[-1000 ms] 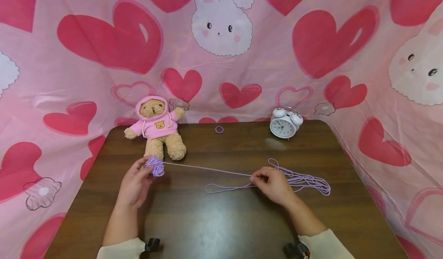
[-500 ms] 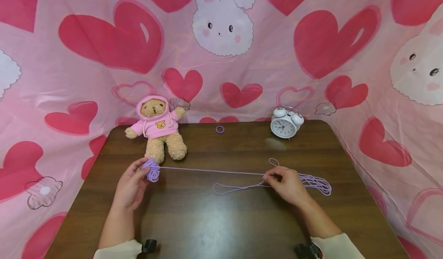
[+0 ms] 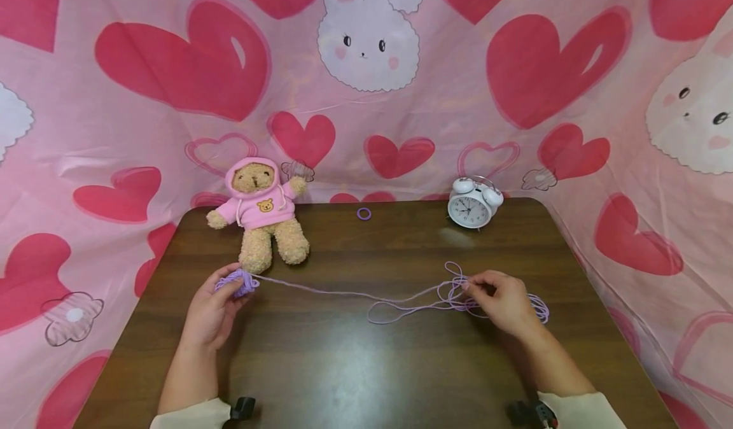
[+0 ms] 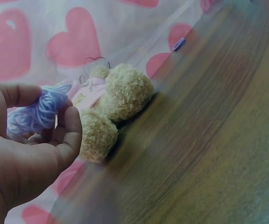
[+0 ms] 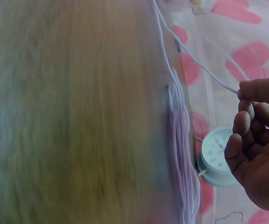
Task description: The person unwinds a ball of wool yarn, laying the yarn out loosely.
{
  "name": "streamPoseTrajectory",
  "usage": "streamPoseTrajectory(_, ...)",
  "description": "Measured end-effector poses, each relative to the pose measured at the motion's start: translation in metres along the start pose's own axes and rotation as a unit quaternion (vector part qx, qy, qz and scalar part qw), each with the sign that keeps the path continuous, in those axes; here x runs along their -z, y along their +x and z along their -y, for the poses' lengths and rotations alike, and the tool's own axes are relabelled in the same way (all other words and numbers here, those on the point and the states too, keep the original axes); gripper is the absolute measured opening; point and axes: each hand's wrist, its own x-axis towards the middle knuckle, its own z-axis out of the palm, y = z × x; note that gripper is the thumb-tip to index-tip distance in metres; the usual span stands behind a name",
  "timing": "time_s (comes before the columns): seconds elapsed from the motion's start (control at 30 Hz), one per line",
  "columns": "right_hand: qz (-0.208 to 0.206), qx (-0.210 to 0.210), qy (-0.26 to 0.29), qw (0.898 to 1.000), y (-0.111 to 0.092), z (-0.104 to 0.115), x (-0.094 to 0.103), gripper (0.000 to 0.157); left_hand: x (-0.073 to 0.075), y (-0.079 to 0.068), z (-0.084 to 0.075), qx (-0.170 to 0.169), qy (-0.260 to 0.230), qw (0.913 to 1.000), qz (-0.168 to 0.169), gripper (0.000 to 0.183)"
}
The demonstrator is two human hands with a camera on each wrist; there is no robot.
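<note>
A small wound bundle of purple yarn [image 4: 36,112] is gripped between the thumb and fingers of my left hand [image 3: 213,308], in front of the teddy bear's feet. From it a single strand [image 3: 332,293] runs in a slack curve across the table to my right hand [image 3: 504,302]. There the thumb and index finger pinch the yarn, as the right wrist view also shows. Loose loops of the same yarn [image 5: 183,154] lie in a long pile on the table, partly hidden behind the right hand in the head view. One loop [image 3: 389,318] reaches out toward the middle.
A teddy bear [image 3: 260,209] in a pink hoodie sits at the back left of the brown wooden table [image 3: 355,378]. A purple ring [image 3: 364,214] lies near the back edge. At the back right stands a white alarm clock [image 3: 472,206]. Pink heart-patterned cloth surrounds the table.
My right hand has moved right, over the loose loops. The strand was taut and now sags. My left hand has shifted slightly left and down with the bundle, which has turned.
</note>
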Motion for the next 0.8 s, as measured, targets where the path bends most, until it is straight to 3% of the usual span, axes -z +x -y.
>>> streamPoseTrajectory(0.43,-0.024,-0.030,-0.048,0.998,-0.004,-0.018,0.031,0.006,0.013,-0.004,-0.005,0.019,0.027,0.9992,-0.022,0.019)
streamPoseTrajectory(0.8,-0.040,-0.052,-0.072,0.995,-0.004,-0.028,0.057,0.014,0.019,-0.005,-0.008,0.009,0.035,0.9992,-0.019,0.016)
